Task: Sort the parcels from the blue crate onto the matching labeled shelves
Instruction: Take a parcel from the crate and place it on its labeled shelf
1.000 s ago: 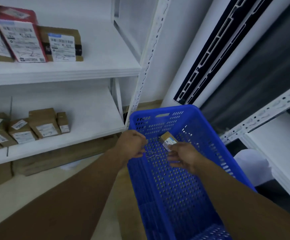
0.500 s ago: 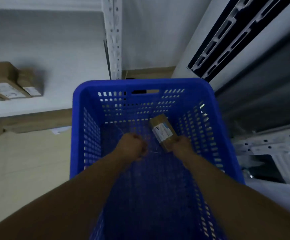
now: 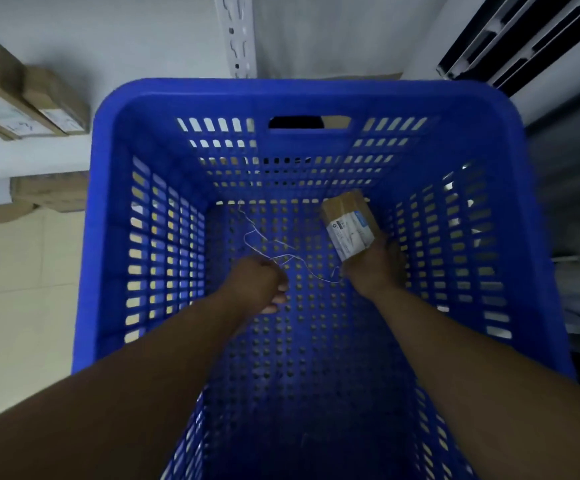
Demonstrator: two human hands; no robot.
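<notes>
Deeper into the blue crate now, the right hand grips the parcel, which juts forward from its grasp; the left hand is fisted round thread.

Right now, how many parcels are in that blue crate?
1. A small brown parcel held by the right hand near the blue crate's far right corner. The left hand holds only thread. Arms cover some floor, so another could be hidden.
</notes>
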